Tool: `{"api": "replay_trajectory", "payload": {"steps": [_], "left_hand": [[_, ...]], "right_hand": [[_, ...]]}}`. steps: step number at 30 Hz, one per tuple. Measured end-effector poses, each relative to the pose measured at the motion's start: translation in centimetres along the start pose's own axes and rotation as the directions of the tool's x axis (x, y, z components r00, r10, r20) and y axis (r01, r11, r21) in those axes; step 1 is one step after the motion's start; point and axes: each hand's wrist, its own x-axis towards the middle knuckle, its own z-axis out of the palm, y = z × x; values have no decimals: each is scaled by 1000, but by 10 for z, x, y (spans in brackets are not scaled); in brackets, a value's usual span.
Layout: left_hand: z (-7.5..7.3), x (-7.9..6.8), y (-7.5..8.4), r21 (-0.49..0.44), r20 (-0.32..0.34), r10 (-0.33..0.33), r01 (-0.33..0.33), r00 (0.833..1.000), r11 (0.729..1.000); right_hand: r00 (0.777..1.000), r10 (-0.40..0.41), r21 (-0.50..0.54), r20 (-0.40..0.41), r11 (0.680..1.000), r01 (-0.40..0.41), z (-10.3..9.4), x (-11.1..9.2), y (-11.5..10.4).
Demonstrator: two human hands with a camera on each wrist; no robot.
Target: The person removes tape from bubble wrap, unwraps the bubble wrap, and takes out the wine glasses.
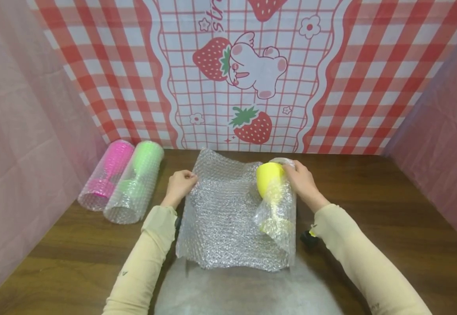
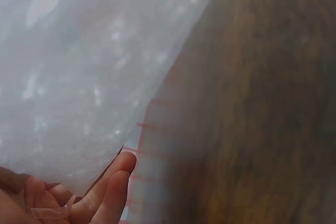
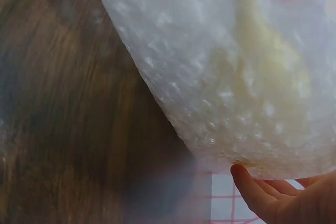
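— Two hands noted. Left hand first: state of grip?
— Thumb and fingertips together, pinching the far left edge of a bubble wrap sheet. The left wrist view has fingers at that same edge.
— Right hand?
— Curled over the right side of a yellow goblet, at the bowl, with wrap between hand and goblet. In the right wrist view a fingertip meets the wrap's edge; yellow shows blurred through the plastic.
— Goblet position, relative to the grips?
— Just left of the right grip, across the sheet from the left one. It lies on its side: bowl beside the right hand, stem and foot nearer the person than that grip. A flap of wrap covers the stem and foot; much of the bowl is bare.
— Left of the left grip?
— A pink goblet and a green goblet, each inside a tube of bubble wrap, lying side by side, the pink one farther from the hand.
— Surroundings?
— Brown wood-grain table beneath both grips. Beyond them, a red-and-white gingham cloth with printed strawberries. Cream sleeves reach the wrists.
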Motion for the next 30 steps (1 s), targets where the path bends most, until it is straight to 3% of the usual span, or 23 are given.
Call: {"api": "replay_trajectory", "payload": {"steps": [7,18,24,30], "left_hand": [[0,1,0,0,-6,-8,8,1000,1000],[2,1,-2,-4,-1,-9,9,1000,1000],[1,1,-2,8,-5,-20,20,1000,1000],[1,1,-2,6,-6,-26,26,1000,1000]], "right_hand": [[998,58,83,-26,995,-56,-3,2,3],[996,85,95,-10,992,-84,-6,4,9],[996,87,172,-24,982,-81,-6,5,11],[995,99,294,-25,952,-88,-6,4,12]]}}
